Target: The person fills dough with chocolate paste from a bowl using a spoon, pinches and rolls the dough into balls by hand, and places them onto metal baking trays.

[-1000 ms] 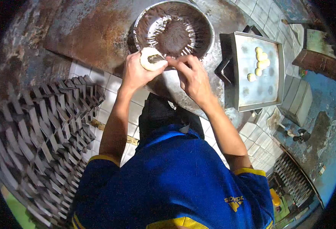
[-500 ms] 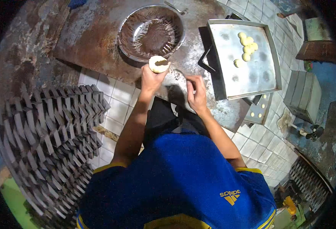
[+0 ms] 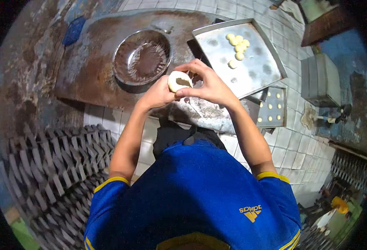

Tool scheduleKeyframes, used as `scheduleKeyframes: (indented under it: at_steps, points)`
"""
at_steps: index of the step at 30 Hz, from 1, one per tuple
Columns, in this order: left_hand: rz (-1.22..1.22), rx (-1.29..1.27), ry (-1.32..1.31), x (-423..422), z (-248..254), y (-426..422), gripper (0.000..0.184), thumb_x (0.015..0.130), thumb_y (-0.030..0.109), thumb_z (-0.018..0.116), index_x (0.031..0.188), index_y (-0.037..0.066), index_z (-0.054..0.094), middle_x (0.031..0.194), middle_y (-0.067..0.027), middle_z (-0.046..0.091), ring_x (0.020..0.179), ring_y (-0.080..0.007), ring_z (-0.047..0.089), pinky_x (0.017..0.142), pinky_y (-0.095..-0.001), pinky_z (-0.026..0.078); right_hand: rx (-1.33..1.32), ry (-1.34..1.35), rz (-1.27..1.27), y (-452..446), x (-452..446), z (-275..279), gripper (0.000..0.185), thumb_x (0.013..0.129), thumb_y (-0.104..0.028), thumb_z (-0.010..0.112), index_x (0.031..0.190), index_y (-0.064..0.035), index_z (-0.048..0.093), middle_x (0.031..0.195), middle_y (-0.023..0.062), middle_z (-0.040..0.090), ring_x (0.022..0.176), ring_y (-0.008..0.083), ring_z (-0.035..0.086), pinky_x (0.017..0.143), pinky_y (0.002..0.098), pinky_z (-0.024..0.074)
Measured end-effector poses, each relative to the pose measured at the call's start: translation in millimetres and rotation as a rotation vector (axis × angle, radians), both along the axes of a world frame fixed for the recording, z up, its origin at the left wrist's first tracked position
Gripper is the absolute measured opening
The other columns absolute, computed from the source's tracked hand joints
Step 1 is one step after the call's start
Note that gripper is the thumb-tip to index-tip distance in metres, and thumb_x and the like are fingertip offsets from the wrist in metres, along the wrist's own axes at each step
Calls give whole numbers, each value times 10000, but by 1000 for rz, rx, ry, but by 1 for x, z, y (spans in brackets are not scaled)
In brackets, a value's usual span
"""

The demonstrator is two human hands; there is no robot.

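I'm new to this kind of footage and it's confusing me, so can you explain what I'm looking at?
There's no machine here, just a person's two bare hands. The camera is worn on the head, looking forward and down, so the blue shirt is the wearer's own.

The left hand holds a piece of pale dough with a dark patch in it. The right hand curves around it, thumb at its lower edge; how firmly it grips, I can't tell.

On the table stands a metal bowl with brown paste inside. At the right is a tray with pale balls clustered on it.
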State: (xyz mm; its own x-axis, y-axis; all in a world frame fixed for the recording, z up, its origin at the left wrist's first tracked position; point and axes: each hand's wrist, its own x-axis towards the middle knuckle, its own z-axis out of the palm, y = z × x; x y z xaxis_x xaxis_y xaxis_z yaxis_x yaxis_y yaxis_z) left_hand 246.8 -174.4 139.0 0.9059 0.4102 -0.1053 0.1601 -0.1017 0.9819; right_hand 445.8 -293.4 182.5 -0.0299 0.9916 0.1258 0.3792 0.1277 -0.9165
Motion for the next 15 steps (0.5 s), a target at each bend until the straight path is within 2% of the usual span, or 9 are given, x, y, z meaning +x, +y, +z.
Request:
scheduleKeyframes:
  at_steps: [2, 5, 7, 9, 10, 11, 13, 14, 15]
  points:
    - [-160, -143, 82, 4, 32, 8, 407, 887, 120, 817, 1244, 26, 647, 1024, -28, 718, 990, -93, 674, 857, -290, 560, -26, 127, -92, -1, -2, 2, 363, 905, -220, 855, 1182, -14, 742, 1189, 52, 679, 1064, 116, 670, 895, 289, 557]
    - [-111, -162, -87, -4, 41, 10, 539, 896, 107, 822, 1364, 25, 569, 1174, -52, 690, 1049, -116, 665, 900, -309, 557, -77, 319, -198, -6, -10, 0, 309, 943, -217, 810, 1160, -7, 748, 1121, 78, 703, 948, 164, 708, 843, 301, 563]
    - [-114, -148, -179, -13, 43, 11, 537, 944, 156, 813, 1388, 33, 539, 1153, -32, 688, 1024, -115, 661, 842, -284, 561, 9, 350, -224, -7, -29, 20, 225, 991, -145, 745, 1156, 8, 737, 1145, 70, 701, 920, 126, 709, 760, 267, 578]
    - [-61, -434, -252, -23, 45, 14, 504, 961, 166, 783, 1379, 19, 544, 1126, -34, 683, 964, -105, 648, 798, -281, 552, -15, 488, -355, -5, -49, 37, 197, 1014, -127, 702, 1148, 14, 730, 1174, 83, 705, 954, 126, 713, 686, 251, 592]
    - [47, -486, -224, -27, 49, 13, 451, 991, 206, 730, 1363, 22, 553, 1065, -21, 668, 857, -76, 611, 721, -244, 519, -11, 467, -317, -1, -54, 41, 255, 1030, -132, 674, 1237, 17, 688, 1200, 94, 687, 987, 148, 723, 640, 251, 608]
    - [41, -485, -227, -33, 52, 15, 451, 991, 206, 730, 1363, 22, 553, 1065, -21, 668, 857, -76, 611, 721, -244, 519, -7, 464, -322, 2, -60, 47, 255, 1030, -132, 674, 1237, 17, 688, 1200, 94, 687, 987, 148, 723, 640, 251, 608]
    - [67, -514, -232, -46, 57, 23, 478, 991, 272, 681, 1383, 31, 550, 1053, -20, 656, 816, -92, 618, 705, -274, 527, -85, 416, -325, 8, -76, 67, 439, 1002, -204, 723, 1372, 5, 613, 1205, 117, 658, 1002, 191, 729, 690, 297, 627]
    - [69, -470, -268, -51, 51, 28, 458, 990, 284, 671, 1361, 35, 568, 1030, -13, 647, 790, -82, 617, 659, -265, 512, -10, 34, -383, 12, -85, 83, 677, 905, -317, 833, 1457, -44, 552, 1216, 150, 631, 1097, 285, 716, 815, 391, 634]
    - [64, -471, -268, -54, 52, 31, 458, 990, 284, 671, 1361, 35, 568, 1030, -13, 647, 790, -82, 617, 659, -265, 512, -10, 32, -389, 16, -94, 90, 677, 905, -317, 833, 1457, -44, 552, 1216, 150, 631, 1097, 285, 716, 815, 391, 634]
